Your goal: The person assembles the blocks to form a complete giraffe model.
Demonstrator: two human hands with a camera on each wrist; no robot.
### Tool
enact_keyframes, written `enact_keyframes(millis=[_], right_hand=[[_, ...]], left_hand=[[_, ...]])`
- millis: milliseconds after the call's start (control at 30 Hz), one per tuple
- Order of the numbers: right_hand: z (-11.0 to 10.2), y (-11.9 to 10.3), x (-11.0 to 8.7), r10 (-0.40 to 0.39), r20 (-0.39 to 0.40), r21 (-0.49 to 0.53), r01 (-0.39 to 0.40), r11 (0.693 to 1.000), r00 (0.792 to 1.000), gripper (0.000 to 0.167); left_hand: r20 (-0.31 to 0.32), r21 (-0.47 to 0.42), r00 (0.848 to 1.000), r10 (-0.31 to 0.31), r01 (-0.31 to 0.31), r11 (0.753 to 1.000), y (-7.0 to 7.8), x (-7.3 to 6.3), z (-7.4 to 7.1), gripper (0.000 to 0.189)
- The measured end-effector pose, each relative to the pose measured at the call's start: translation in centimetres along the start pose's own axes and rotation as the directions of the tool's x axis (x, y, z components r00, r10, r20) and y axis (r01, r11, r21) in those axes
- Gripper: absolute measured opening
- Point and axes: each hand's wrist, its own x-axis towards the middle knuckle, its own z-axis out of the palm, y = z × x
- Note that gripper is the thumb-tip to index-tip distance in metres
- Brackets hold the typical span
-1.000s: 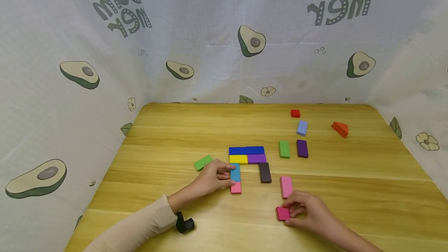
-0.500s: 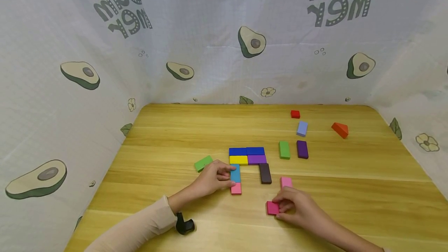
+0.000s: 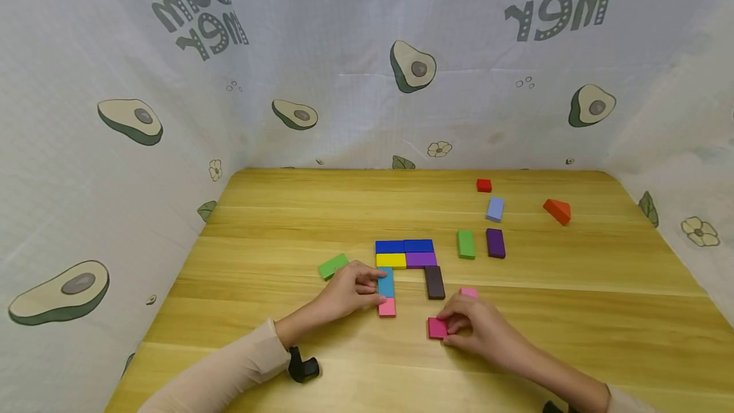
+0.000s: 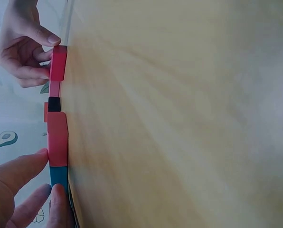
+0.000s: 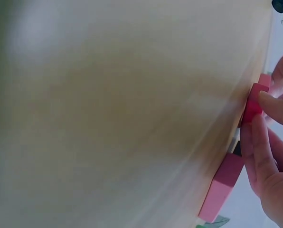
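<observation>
In the head view, my left hand (image 3: 350, 289) touches the left side of a light blue block (image 3: 387, 284) and the pink block (image 3: 387, 308) joined to its near end. The left wrist view shows the thumb against the pink block (image 4: 58, 137) and fingertips beside the blue block (image 4: 59, 175). My right hand (image 3: 478, 329) pinches a small magenta block (image 3: 437, 328) between thumb and fingers, low over the table. The light blue block meets a yellow block (image 3: 391, 261); a purple block (image 3: 421, 260) lies beside the yellow one, with two dark blue blocks (image 3: 404, 246) behind them.
A dark brown block (image 3: 434, 282) extends toward me from the purple one. A pink block (image 3: 469, 293) lies partly behind my right hand. Green (image 3: 466, 245), dark purple (image 3: 496, 243), pale blue, red and orange triangular blocks lie right. Another green block (image 3: 333, 266) lies left.
My right hand has carried the magenta block left and slightly away from me, now covering most of the loose pink block. My left hand stays at the light blue and pink blocks.
</observation>
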Motion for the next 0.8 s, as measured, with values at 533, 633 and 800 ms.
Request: enact_keyframes(millis=[533, 633, 800], right_hand=[[-1.3, 1.2, 1.6, -0.017, -0.051, 0.022, 0.018, 1.000, 0.999, 0.026], [-1.5, 1.3, 1.8, -0.012, -0.051, 0.027, 0.014, 1.000, 0.999, 0.026], [-1.7, 1.5, 2.1, -0.014, -0.049, 0.019, 0.015, 1.000, 0.999, 0.025]], left_hand=[[0.003, -0.026, 1.000, 0.000, 0.000, 1.000, -0.1, 0.1, -0.1, 0.042], [0.005, -0.024, 1.000, 0.002, -0.002, 1.000, -0.1, 0.1, -0.1, 0.042], [0.009, -0.020, 1.000, 0.012, -0.012, 1.000, -0.2, 0.1, -0.1, 0.042]])
